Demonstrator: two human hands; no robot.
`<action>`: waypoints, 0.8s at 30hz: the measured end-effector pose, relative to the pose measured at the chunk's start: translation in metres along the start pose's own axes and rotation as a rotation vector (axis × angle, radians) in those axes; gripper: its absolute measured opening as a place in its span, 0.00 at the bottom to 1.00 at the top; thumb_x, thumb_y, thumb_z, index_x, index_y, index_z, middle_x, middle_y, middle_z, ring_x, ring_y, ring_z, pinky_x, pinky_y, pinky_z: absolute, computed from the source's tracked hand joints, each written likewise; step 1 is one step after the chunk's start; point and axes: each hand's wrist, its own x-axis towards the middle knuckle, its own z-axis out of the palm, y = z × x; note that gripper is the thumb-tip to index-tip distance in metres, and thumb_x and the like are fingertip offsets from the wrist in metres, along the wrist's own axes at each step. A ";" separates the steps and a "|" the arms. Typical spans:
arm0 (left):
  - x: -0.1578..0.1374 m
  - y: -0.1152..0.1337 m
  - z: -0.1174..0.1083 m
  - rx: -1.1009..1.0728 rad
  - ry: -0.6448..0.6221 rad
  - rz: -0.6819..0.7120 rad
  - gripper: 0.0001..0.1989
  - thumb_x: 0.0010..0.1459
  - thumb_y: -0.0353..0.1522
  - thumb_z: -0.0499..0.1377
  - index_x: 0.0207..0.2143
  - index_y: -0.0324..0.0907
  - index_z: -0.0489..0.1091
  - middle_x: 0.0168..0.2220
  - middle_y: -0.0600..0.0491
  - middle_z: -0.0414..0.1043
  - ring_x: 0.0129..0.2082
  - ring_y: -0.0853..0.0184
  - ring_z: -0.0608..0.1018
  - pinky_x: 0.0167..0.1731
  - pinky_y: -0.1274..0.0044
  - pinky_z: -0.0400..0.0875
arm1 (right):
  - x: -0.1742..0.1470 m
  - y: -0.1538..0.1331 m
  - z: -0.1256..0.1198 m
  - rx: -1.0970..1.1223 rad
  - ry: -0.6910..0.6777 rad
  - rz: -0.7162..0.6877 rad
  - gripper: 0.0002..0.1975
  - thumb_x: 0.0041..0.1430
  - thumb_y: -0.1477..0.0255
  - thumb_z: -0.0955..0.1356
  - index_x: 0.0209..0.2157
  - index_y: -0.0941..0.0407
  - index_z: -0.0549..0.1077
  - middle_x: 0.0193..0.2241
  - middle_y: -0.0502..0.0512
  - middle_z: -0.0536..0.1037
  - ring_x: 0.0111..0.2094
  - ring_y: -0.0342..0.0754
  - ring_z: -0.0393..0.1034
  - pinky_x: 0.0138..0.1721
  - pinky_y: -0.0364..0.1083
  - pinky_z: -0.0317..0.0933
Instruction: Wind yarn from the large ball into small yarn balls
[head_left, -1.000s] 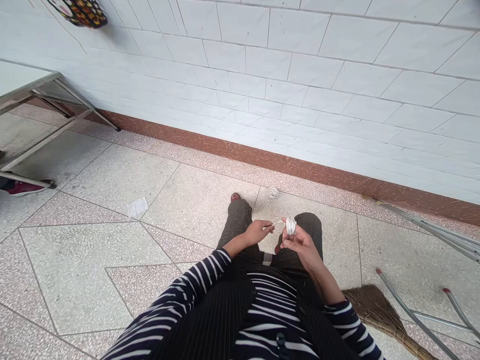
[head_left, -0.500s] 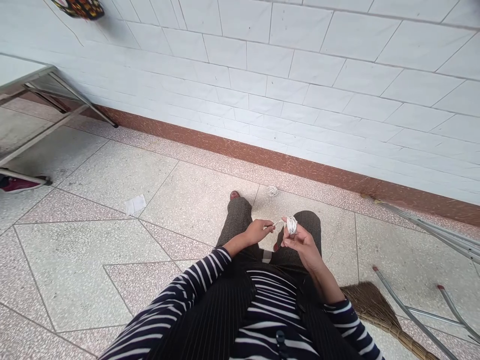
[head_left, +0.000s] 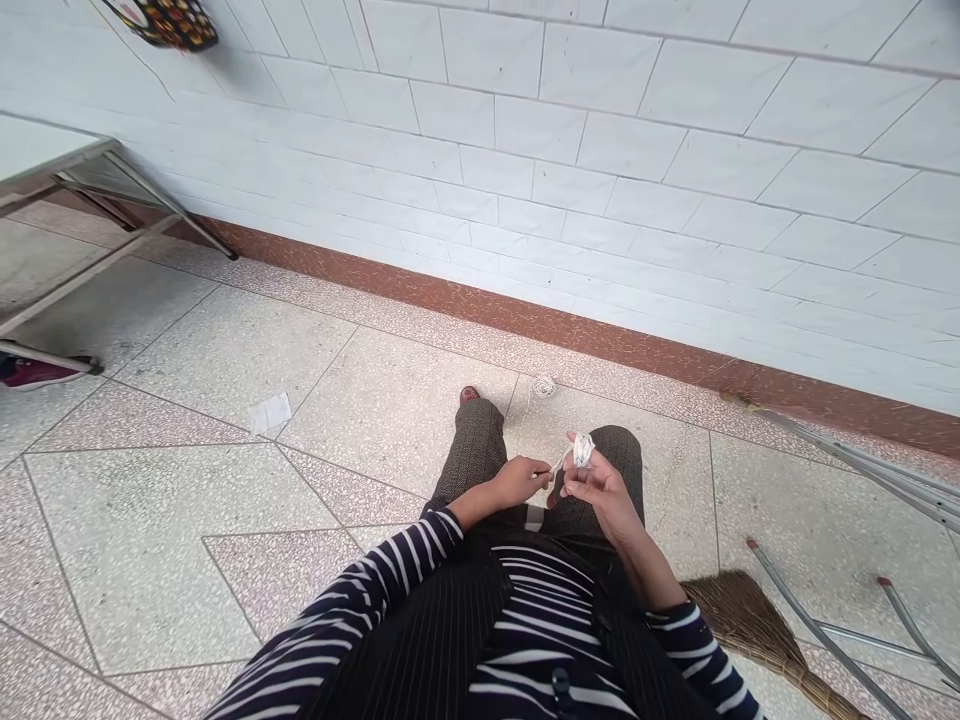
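My right hand (head_left: 606, 492) is raised above my right thigh with a small bundle of white cord (head_left: 582, 451) at its fingers. The cord is wrapped about the fingers, and one fingertip pokes out beyond it. Close beside it, my left hand (head_left: 521, 482) is closed in a pinch on the strand that runs from the bundle. On the floor beyond my knees lies a loose tangled ball of white cord (head_left: 543, 388), from which a strand trails back toward my legs.
A metal-framed table (head_left: 112, 145) stands at left, a dark red shoe (head_left: 41, 372) beneath it. A white paper (head_left: 270, 413) lies on the floor. At right are a straw broom (head_left: 742, 610) and metal tube legs (head_left: 802, 595). The tiled wall (head_left: 525, 150) rises ahead.
My left hand has dropped slightly, and the strand between my hands now slopes downward. The trailing strand on the floor has swung left. My right hand is nearly in place.
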 end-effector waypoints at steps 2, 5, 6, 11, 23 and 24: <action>-0.003 0.002 0.000 0.073 -0.015 0.029 0.16 0.67 0.36 0.53 0.30 0.41 0.76 0.28 0.54 0.77 0.28 0.68 0.74 0.33 0.80 0.62 | 0.004 0.006 -0.004 -0.089 0.005 -0.008 0.39 0.52 0.67 0.74 0.65 0.46 0.62 0.46 0.53 0.70 0.32 0.41 0.65 0.39 0.46 0.67; -0.008 0.005 -0.002 0.244 0.000 0.123 0.15 0.67 0.35 0.54 0.29 0.41 0.75 0.27 0.52 0.75 0.31 0.66 0.75 0.37 0.78 0.65 | 0.009 0.017 -0.010 -0.343 0.031 0.029 0.40 0.53 0.65 0.71 0.66 0.47 0.57 0.54 0.55 0.70 0.30 0.40 0.67 0.38 0.46 0.67; -0.010 0.007 -0.003 0.296 0.004 0.165 0.15 0.67 0.34 0.53 0.29 0.41 0.74 0.27 0.51 0.75 0.31 0.66 0.75 0.40 0.77 0.66 | 0.011 0.022 -0.012 -0.421 0.040 0.048 0.39 0.53 0.66 0.71 0.66 0.47 0.57 0.55 0.55 0.71 0.30 0.40 0.68 0.38 0.46 0.66; -0.019 0.013 -0.013 0.468 0.049 0.323 0.13 0.68 0.31 0.52 0.33 0.41 0.74 0.29 0.50 0.76 0.32 0.66 0.76 0.56 0.69 0.64 | 0.012 0.048 -0.015 -0.600 0.033 0.132 0.34 0.46 0.75 0.70 0.58 0.52 0.63 0.38 0.49 0.78 0.23 0.41 0.65 0.31 0.44 0.59; -0.005 0.027 -0.046 0.637 0.198 0.567 0.15 0.72 0.31 0.49 0.36 0.42 0.73 0.36 0.49 0.75 0.52 0.62 0.72 0.67 0.61 0.53 | 0.013 0.050 -0.017 -0.401 -0.116 0.244 0.16 0.45 0.69 0.73 0.33 0.54 0.64 0.27 0.43 0.71 0.20 0.38 0.62 0.25 0.41 0.55; -0.004 0.026 -0.046 0.639 0.206 0.569 0.14 0.72 0.31 0.49 0.37 0.42 0.73 0.37 0.49 0.76 0.53 0.61 0.72 0.67 0.61 0.52 | 0.014 0.048 -0.017 -0.364 -0.123 0.250 0.17 0.45 0.68 0.74 0.35 0.54 0.65 0.28 0.44 0.70 0.21 0.39 0.63 0.25 0.42 0.56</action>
